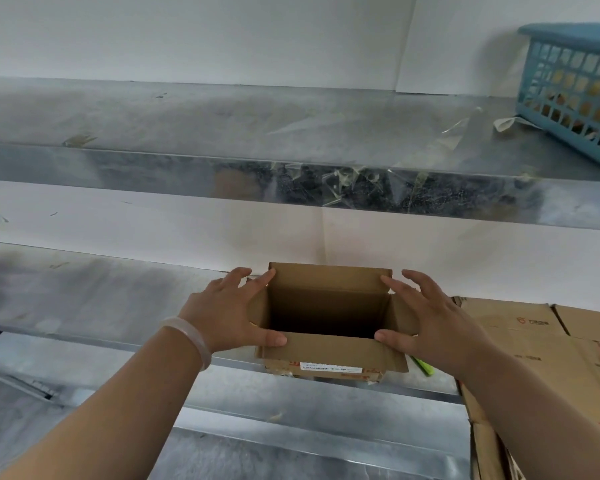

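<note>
An open brown cardboard box [329,355] stands on a steel shelf [94,299], its flaps up and its inside dark. A white label sits on its near flap. My left hand [229,313] holds the box's left side, thumb on the near flap and fingers along the left flap. My right hand [426,317] holds the right side the same way, thumb on the near flap. A pale bangle is on my left wrist.
Flattened cardboard boxes [534,341] lie stacked at the right. A green pen-like object [423,367] pokes out beside the box. On the upper shelf [222,168] at the far right stands a blue plastic basket [575,95]. Peeling film clings to the shelves.
</note>
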`<state>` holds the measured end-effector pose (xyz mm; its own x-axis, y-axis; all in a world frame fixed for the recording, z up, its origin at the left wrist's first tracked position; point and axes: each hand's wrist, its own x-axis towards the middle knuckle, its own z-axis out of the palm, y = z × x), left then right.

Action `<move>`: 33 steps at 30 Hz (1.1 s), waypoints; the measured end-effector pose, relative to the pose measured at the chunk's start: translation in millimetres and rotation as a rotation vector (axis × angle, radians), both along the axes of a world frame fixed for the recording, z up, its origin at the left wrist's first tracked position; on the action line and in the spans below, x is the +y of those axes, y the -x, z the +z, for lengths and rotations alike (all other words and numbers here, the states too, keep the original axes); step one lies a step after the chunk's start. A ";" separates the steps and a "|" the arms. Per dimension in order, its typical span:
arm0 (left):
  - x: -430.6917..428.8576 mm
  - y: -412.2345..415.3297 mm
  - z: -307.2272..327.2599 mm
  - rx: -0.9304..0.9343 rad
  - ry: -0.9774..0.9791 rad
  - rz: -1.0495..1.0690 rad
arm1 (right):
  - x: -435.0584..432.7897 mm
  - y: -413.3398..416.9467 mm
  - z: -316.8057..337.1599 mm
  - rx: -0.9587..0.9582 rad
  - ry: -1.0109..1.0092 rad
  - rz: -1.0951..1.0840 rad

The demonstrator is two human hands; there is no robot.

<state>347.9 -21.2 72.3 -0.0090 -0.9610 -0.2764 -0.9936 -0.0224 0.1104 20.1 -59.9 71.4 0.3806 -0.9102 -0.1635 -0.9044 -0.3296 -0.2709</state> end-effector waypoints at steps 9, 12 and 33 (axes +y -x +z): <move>7.3 1.5 -5.4 0.441 -0.121 0.087 | -3.8 -1.1 0.5 -0.097 -0.185 -0.105; 21.7 5.6 -9.8 0.709 0.094 0.223 | 13.7 0.3 -6.4 -0.421 -0.112 -0.315; 133.4 -106.0 22.0 1.205 0.717 1.028 | 53.9 -191.3 38.2 -0.762 0.029 -0.209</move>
